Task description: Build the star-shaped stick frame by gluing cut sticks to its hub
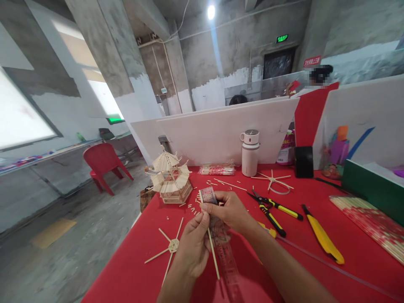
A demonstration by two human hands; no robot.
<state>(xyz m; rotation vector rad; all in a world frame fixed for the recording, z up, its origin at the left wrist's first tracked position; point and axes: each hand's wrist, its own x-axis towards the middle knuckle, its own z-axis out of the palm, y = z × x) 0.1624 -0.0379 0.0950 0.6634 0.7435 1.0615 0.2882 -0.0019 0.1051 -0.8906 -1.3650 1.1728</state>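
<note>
In the middle of the red table, my left hand (196,240) pinches a thin wooden stick (213,254) between thumb and fingers. My right hand (229,210) grips a clear ruler (227,265), its upper end showing above the fingers. The stick lies along the ruler, and the right thumb presses near the stick's top end. Short cut stick pieces (193,209) are scattered just beyond my hands. Left of my left hand lies a star-shaped stick frame (173,245) with a small woven hub. A pavilion model made of sticks (172,181) stands behind it.
Pliers with yellow-black handles (273,214) and a yellow-handled tool (325,240) lie to the right. Bundled sticks (369,223) rest by a green box (372,189). A white bottle (250,155) and another star frame (272,179) stand toward the white partition (221,130). A person sits beyond it.
</note>
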